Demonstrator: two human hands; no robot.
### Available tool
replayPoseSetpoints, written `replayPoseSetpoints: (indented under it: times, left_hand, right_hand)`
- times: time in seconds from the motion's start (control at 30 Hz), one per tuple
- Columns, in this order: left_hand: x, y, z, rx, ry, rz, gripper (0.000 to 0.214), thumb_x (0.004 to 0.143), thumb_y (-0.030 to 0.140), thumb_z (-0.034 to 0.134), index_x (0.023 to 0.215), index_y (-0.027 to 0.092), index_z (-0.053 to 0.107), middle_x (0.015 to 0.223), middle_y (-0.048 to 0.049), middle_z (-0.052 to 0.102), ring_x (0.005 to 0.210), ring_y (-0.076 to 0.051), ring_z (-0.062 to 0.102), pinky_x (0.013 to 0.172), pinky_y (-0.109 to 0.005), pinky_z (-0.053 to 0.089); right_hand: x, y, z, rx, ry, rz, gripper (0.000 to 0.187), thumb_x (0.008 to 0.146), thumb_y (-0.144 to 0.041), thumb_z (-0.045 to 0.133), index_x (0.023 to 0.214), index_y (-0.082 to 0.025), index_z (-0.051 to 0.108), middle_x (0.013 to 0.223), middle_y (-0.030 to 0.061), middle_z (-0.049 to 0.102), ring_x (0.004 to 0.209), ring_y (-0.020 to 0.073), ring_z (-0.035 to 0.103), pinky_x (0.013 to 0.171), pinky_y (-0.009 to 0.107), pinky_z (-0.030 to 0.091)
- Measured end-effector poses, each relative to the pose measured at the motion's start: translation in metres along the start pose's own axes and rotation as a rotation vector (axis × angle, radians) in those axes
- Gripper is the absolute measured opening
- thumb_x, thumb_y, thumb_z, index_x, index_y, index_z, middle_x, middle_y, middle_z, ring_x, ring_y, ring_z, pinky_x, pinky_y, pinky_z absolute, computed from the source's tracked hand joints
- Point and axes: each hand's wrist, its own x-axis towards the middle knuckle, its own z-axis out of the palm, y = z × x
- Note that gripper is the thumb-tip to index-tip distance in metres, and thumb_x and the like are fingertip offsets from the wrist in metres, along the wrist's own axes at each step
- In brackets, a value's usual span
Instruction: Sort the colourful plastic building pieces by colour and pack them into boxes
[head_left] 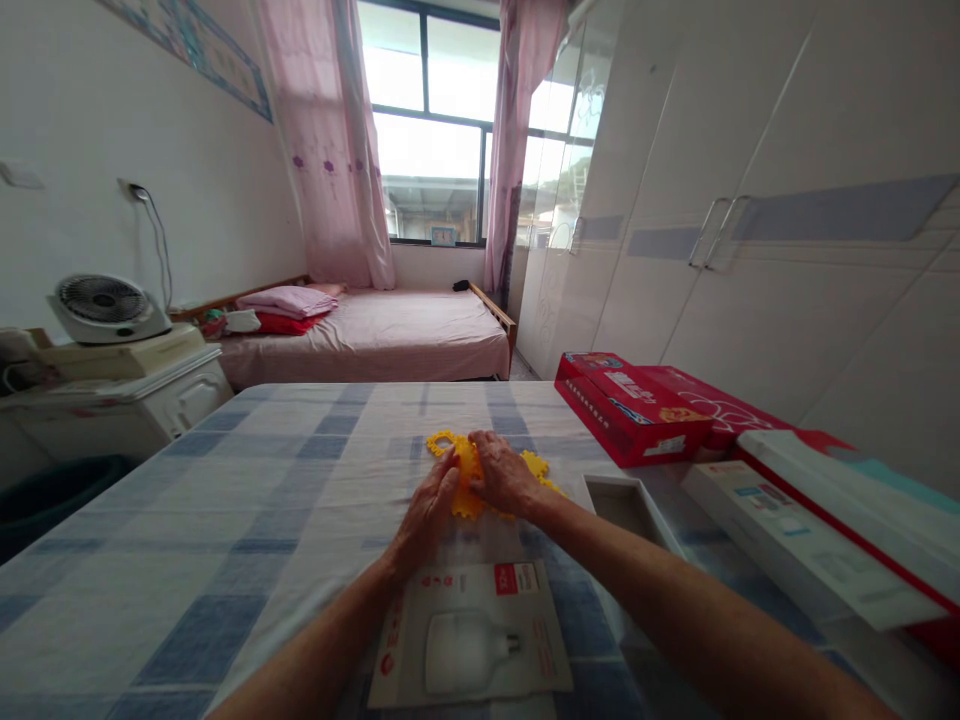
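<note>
Several yellow toothed pieces [466,492], gear-like at their edges, lie in a group on the checked tablecloth. My left hand [433,495] is against the left side of the middle piece, its fingers close together and pointing away from me. From the right, my right hand [504,474] reaches over the same piece with bent fingers. The two hands nearly meet around it and cover much of it. One ring-shaped yellow piece [442,442] sticks out beyond my left fingertips. More yellow teeth [535,463] show past my right hand.
A light-bulb box [469,640] lies between my forearms. To the right are an open white box [611,490], a red box [630,410] and a long white box [787,530]. Beyond the table [337,400] stands a bed [397,330]; a fan [109,305] is at left.
</note>
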Motion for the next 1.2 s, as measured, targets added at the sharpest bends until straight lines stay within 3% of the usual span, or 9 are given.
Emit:
replayPoseSetpoints:
  times: [0.2,0.4,0.5,0.67,0.8,0.93,1.07,1.2]
  left_hand:
    - [0.000,-0.002,0.001,-0.008,-0.018,0.025,0.056,0.090,0.048,0.036,0.134,0.016,0.043,0.143,-0.0091,0.041,0.135,-0.022,0.031,0.113,-0.039,0.021]
    - [-0.001,0.000,0.000,0.060,-0.059,0.106,0.054,0.091,0.049,0.033,0.133,0.018,0.045,0.141,-0.0075,0.044,0.132,-0.023,0.036,0.112,-0.041,0.022]
    - [-0.001,0.000,0.001,0.081,-0.078,0.091,0.057,0.091,0.052,0.031,0.135,0.019,0.043,0.143,-0.0068,0.041,0.135,-0.022,0.032,0.114,-0.042,0.019]
    - [-0.002,-0.001,0.001,0.093,-0.133,0.075,0.062,0.091,0.054,0.027,0.137,0.015,0.040,0.145,-0.0082,0.037,0.137,-0.021,0.027,0.115,-0.040,0.015]
    - [-0.003,-0.003,0.000,0.083,-0.112,0.124,0.060,0.091,0.054,0.029,0.135,0.017,0.042,0.143,-0.0093,0.040,0.134,-0.022,0.032,0.114,-0.041,0.019]
    - [-0.001,-0.008,0.000,0.002,-0.015,0.112,0.059,0.091,0.055,0.027,0.133,0.018,0.044,0.140,-0.0110,0.044,0.127,-0.024,0.042,0.107,-0.042,0.031]
    - [0.002,-0.012,0.000,-0.025,0.018,0.084,0.057,0.091,0.055,0.028,0.132,0.019,0.046,0.137,-0.0104,0.046,0.121,-0.023,0.048,0.103,-0.040,0.036]
    - [0.004,-0.014,0.000,0.001,0.019,0.089,0.057,0.090,0.055,0.029,0.129,0.019,0.049,0.136,-0.0107,0.046,0.121,-0.024,0.047,0.104,-0.040,0.035]
  right_hand:
    - [0.003,0.002,-0.001,0.037,0.007,0.006,0.063,0.066,-0.023,0.064,0.124,-0.023,0.038,0.118,0.0096,0.049,0.103,0.0236,0.053,0.084,0.034,0.042]
    - [0.001,0.011,-0.006,0.118,0.029,0.008,0.066,0.064,-0.014,0.063,0.124,-0.022,0.035,0.117,0.0090,0.048,0.107,0.0217,0.050,0.088,0.033,0.040]
    - [-0.001,0.014,-0.006,0.176,0.024,-0.002,0.067,0.065,-0.022,0.066,0.125,-0.020,0.034,0.117,0.0095,0.049,0.109,0.0215,0.049,0.092,0.033,0.039]
    - [-0.003,0.013,0.005,0.335,0.142,0.073,0.055,0.068,-0.020,0.060,0.120,-0.021,0.040,0.116,0.0091,0.048,0.113,0.0228,0.046,0.097,0.037,0.035]
    - [-0.002,0.013,0.004,0.420,0.184,0.155,0.058,0.064,-0.015,0.058,0.118,-0.021,0.040,0.110,0.0072,0.050,0.097,0.0202,0.053,0.088,0.036,0.042]
    - [-0.016,0.022,-0.030,0.633,0.150,0.209,0.058,0.070,-0.022,0.054,0.125,-0.021,0.033,0.093,0.0025,0.056,0.075,0.0144,0.057,0.069,0.029,0.048]
    - [-0.068,0.041,-0.083,0.949,0.148,0.209,0.064,0.071,-0.036,0.061,0.128,-0.025,0.034,0.096,0.0024,0.058,0.079,0.0150,0.059,0.070,0.027,0.048]
    - [-0.132,0.058,-0.114,0.694,0.165,0.383,0.067,0.071,-0.042,0.063,0.128,-0.023,0.036,0.105,0.0060,0.057,0.085,0.0178,0.059,0.073,0.030,0.048]
